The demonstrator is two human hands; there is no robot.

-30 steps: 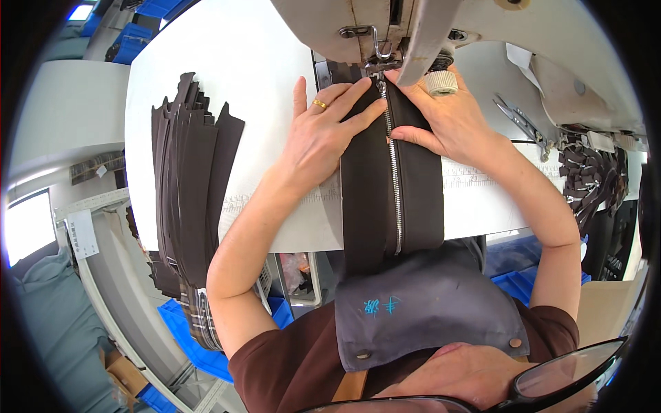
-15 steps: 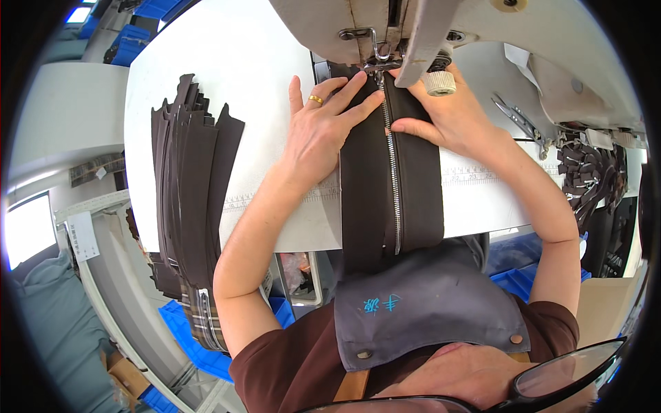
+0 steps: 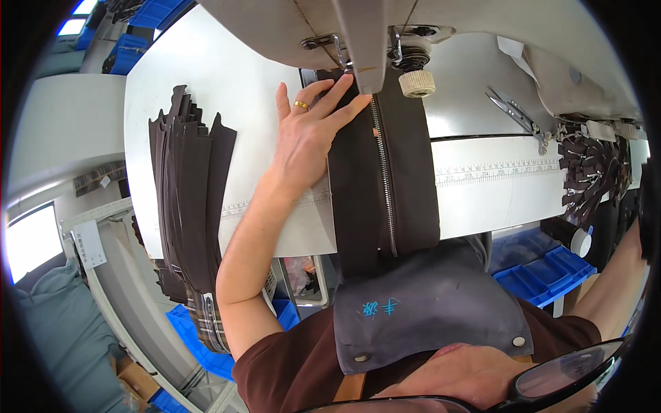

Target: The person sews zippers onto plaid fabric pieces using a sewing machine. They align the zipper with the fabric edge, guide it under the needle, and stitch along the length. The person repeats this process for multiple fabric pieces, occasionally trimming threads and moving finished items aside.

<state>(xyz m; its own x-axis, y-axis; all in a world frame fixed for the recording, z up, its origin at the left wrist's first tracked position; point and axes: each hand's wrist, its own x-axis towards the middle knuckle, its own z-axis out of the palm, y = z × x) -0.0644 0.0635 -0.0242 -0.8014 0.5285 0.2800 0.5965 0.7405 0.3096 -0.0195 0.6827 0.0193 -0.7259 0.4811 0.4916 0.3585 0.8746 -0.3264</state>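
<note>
My left hand (image 3: pixel 308 141) lies flat on a dark brown fabric panel (image 3: pixel 416 186), its fingers spread and a ring on one of them. The fingertips reach up to the presser area of a sewing machine (image 3: pixel 275 27), whose arm hides the needle. A metal zipper (image 3: pixel 385 182) runs lengthwise down the panel, which hangs over the table's front edge toward my apron (image 3: pixel 427 303). My right forearm (image 3: pixel 620 268) stretches out to the far right rim; the hand itself is out of sight.
Layered dark fabric strips (image 3: pixel 189 186) hang over the table's left side. Thread snippers (image 3: pixel 513 110) lie at the right, near a bunch of dark pieces with metal bits (image 3: pixel 595 168). Blue trays (image 3: pixel 544 275) sit below the table. A printed ruler (image 3: pixel 496 172) runs along the tabletop.
My right hand has left the panel and gone out of view to the right. My left hand stays on the panel. The view has shifted, and the machine's arm now covers the needle area.
</note>
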